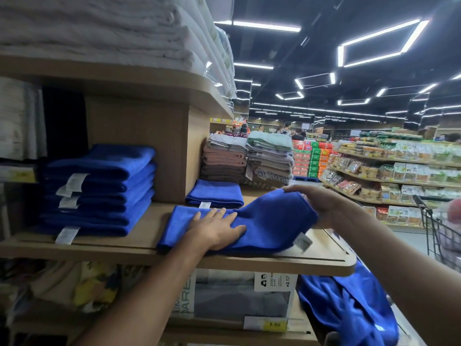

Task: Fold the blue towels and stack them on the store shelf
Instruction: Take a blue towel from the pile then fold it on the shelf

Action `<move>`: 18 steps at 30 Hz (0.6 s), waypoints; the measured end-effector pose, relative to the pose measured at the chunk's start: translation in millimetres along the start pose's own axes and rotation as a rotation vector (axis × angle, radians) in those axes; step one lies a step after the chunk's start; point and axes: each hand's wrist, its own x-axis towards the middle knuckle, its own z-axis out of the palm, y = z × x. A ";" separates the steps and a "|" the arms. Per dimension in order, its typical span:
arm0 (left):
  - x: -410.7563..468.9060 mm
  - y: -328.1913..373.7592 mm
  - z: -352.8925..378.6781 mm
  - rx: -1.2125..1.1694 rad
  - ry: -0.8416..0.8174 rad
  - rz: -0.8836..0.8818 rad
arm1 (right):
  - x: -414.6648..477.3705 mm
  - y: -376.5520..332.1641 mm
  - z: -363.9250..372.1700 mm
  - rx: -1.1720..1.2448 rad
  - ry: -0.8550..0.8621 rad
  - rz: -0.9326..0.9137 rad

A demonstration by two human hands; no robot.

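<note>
**Blue towel (262,221) half-folded at the front of the store shelf (144,226)**

Towel lies across the shelf's front edge, toward its rounded right corner. Its left part is flat on the wood. Its right end is lifted and turned over toward the middle, and a white label (302,242) hangs from the underside.

Left hand (217,228): palm down on the flat part, fingers straight and slightly spread, pressing the cloth to the shelf.

Right hand (324,206): fingers curled over the raised end, gripping it above the shelf.

Stack of folded blue towels (99,191) stands at the left of the same shelf, against the back, white tags facing out. It is well apart from the towel in hand.

Single folded blue towel (214,193) lies just behind the worked one, beside the wooden divider.

Behind it stand piles of brown, grey and green towels (247,158).

White towels (99,28) are on the shelf above.

Loose blue cloth (349,308) is heaped low at the right, under the shelf corner.

Boxed bedding (237,295) sits on the shelf below, with a yellow price tag (274,324) in front.

A shopping cart (439,233) is at the far right edge.
</note>
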 end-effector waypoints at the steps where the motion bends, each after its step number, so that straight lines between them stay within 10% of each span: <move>1: 0.4 -0.5 0.4 0.002 0.009 0.005 | -0.4 -8.4 7.4 -0.017 -0.019 -0.031; 9: -11.1 -2.8 -10.4 -0.141 0.149 0.082 | 19.9 -55.1 83.5 -0.159 -0.052 -0.121; 18: -18.5 -80.5 -27.9 -1.376 0.604 -0.201 | 57.4 -34.3 168.4 -0.491 -0.069 -0.216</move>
